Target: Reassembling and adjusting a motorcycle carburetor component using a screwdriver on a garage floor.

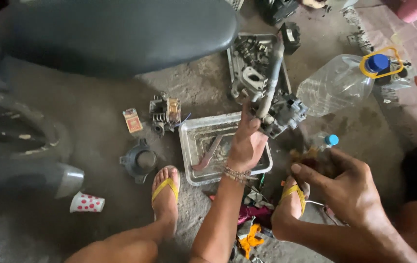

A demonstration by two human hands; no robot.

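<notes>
Metal engine part (282, 114) with a rubber hose, gripped in the left hand (245, 146) above the steel tray (189, 151), looks heavy, rigid and greasy; best held by its body. Right hand (341, 182), at four o'clock, closes on a small bottle (326, 146).

Left hand (247, 143) raised, gripping; right hand (342, 180) lowered, fingers curled.

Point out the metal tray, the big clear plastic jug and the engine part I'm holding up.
metal tray (194, 127): head view, on its bare near-left rim.
clear plastic jug (332, 85): head view, middle of its clear body.
engine part (286, 113): head view, on its grey metal housing, right of the left hand (245, 146).
</notes>
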